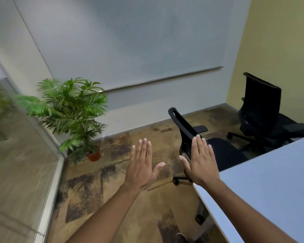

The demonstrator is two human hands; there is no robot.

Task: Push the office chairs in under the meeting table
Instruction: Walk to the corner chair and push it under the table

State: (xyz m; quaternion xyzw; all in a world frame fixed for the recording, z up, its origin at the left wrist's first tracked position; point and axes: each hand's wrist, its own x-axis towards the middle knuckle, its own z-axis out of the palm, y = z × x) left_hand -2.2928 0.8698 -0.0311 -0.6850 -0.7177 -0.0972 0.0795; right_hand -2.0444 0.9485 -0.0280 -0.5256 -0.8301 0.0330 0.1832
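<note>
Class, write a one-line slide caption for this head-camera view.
Both open hands, left hand and right hand, reach toward the nearer office chair beside the white meeting table.

The tabletop (270, 181) looks smooth and matt white; just beside it, the nearer chair (188, 130) has a black mesh-like back, a cloth seat and plastic arms, over rough, patterned brown carpet (112, 190)

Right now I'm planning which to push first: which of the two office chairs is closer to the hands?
The near office chair, its backrest just beyond the right hand at the meeting table corner. The far office chair stands by the yellow wall.
</note>
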